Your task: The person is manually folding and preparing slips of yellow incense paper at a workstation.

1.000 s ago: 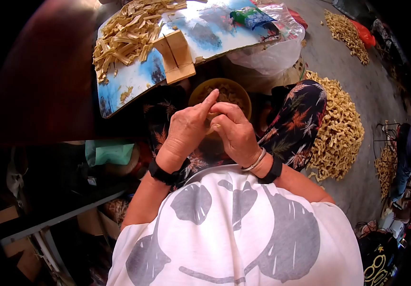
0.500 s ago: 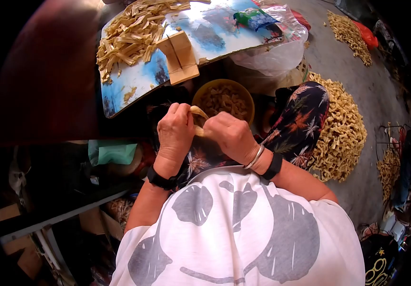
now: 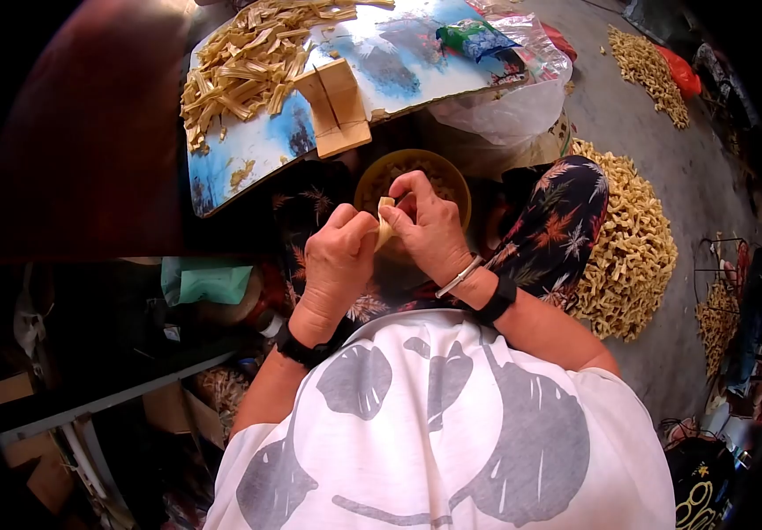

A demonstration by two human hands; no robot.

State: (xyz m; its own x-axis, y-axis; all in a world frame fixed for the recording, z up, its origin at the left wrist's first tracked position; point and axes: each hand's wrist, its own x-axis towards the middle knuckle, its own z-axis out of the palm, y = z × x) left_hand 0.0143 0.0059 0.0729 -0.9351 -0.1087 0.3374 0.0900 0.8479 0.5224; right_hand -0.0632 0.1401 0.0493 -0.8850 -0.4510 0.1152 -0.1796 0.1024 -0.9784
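Note:
Above my lap, both hands meet on a flat, pale tan strip [image 3: 384, 223], bent or folded between them. My left hand [image 3: 339, 256] is closed, pinching the strip's left side between thumb and fingers. On the other side, my right hand [image 3: 431, 228] grips the strip with thumb and forefinger, the forefinger raised and curled. Most of the strip is covered by the fingers. Just beyond the hands stands a yellow bowl [image 3: 462, 190] with small tan pieces in it, partly hidden by my right hand.
Ahead, a blue-and-white board [image 3: 390, 66] carries a heap of tan strips [image 3: 248, 71], a slotted wooden block [image 3: 335, 110] at its edge and a green packet [image 3: 474, 40]. Right of my knee lies a big pile of short tan pieces [image 3: 628, 247]; a smaller pile [image 3: 650, 75] lies farther off.
My hands have come closer together. The right hand has turned, its forefinger lifting up, and the strip's loop has become a short upright fold between the fingertips.

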